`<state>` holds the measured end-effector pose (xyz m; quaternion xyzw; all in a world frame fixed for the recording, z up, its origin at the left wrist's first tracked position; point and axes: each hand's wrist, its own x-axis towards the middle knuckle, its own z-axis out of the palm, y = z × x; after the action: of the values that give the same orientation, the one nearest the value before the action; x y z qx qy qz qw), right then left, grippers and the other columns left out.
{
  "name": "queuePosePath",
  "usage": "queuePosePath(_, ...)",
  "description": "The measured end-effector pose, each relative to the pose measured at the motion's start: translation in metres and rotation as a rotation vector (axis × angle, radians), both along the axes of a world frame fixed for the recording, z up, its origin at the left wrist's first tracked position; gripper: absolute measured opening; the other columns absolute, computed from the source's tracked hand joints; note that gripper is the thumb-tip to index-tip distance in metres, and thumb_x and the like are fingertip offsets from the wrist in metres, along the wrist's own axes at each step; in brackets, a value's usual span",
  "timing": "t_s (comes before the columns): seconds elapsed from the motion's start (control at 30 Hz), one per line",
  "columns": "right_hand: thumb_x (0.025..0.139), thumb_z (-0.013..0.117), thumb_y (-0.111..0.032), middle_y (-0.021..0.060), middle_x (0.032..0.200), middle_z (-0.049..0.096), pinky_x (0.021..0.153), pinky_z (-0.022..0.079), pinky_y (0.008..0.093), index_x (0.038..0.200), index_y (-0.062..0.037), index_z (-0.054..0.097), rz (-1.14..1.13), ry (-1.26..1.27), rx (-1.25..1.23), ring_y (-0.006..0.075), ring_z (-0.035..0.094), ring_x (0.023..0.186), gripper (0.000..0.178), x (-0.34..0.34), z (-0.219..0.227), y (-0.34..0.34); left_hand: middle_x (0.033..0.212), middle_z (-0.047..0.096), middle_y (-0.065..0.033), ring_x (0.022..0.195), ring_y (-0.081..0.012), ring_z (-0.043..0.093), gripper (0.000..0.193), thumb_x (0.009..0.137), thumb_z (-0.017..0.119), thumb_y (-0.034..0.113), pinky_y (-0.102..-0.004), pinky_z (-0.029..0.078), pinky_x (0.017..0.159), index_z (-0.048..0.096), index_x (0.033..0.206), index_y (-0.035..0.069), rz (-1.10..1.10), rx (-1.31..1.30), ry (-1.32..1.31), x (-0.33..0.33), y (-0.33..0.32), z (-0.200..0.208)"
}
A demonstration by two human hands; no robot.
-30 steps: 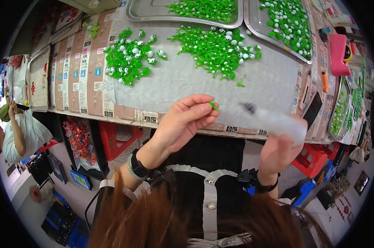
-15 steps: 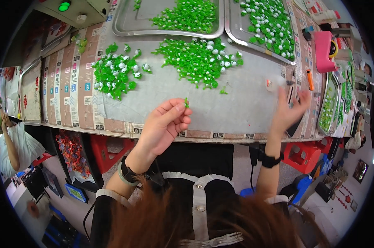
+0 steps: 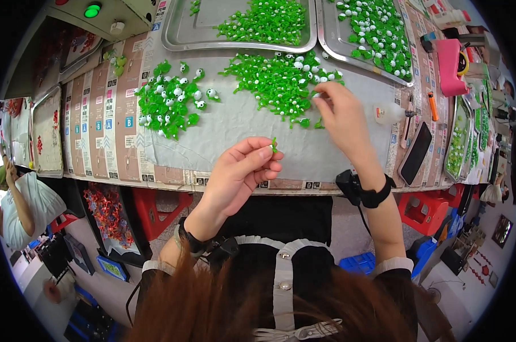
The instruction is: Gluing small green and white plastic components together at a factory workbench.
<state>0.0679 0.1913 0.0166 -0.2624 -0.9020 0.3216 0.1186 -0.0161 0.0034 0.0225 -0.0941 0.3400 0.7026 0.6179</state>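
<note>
My left hand point(image 3: 243, 171) is closed, pinching a small green plastic piece point(image 3: 274, 146) upright between thumb and forefinger over the grey sheet. My right hand point(image 3: 343, 117) bends down at the right edge of the middle pile of green pieces point(image 3: 269, 85), thumb and forefinger drawn together. A whitish speck shows at those fingertips, too small to name. White balls with dark dots lie among that pile's right side. Another pile, of green pieces with white eyeballs point(image 3: 169, 102), sits to the left. Right of my right hand, a small translucent bottle point(image 3: 388, 113) with a dark nozzle lies on its side.
Two metal trays point(image 3: 241, 47) point(image 3: 366, 65) of green parts stand at the back. Along the right are a black phone point(image 3: 415, 154), an orange cutter point(image 3: 433, 106) and a pink tape dispenser point(image 3: 451, 68). Another person point(image 3: 27, 202) sits far left.
My right hand has moved left from beside the bottle and phone to the middle pile, and its spread fingers have drawn together. My left hand keeps holding the green piece.
</note>
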Motion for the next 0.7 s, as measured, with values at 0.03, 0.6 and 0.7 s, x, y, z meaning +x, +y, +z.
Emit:
queuePosePath(0.03,0.072,0.051,-0.002,0.0086,0.077,0.054,0.061,0.042,0.0250,0.084,0.0015,0.052,-0.039,0.076,-0.062,0.0158,0.054,0.068,0.012,0.002,0.004,-0.003,0.083,0.055,-0.0097,0.070,-0.0125,0.055,0.016,0.078,0.049,0.005,-0.0213,0.047,0.063,0.048,0.093,0.001,0.007,-0.003,-0.002,-0.001,0.000,0.001)
queuePosePath(0.6,0.073,0.052,0.001,0.0118,0.082,0.055,0.066,0.045,0.0245,0.086,0.0039,0.048,-0.278,0.371,-1.226,0.0159,0.056,0.072,0.014,0.052,0.039,-0.069,0.082,0.057,-0.0064,0.073,-0.0105,0.055,0.017,0.076,0.053,0.004,-0.0205,0.045,0.065,0.053,0.091,-0.002,-0.100,-0.074,0.603,0.022,0.006,0.022)
queuePosePath(0.7,0.072,0.053,0.002,0.0114,0.081,0.056,0.066,0.045,0.0241,0.084,0.0040,0.049,-0.290,0.366,-1.221,0.0155,0.056,0.072,0.014,0.053,0.040,-0.069,0.080,0.058,-0.0056,0.071,-0.0090,0.055,0.015,0.075,0.054,0.004,-0.0200,0.045,0.062,0.055,0.089,-0.001,-0.130,-0.111,0.797,0.027,0.006,0.022)
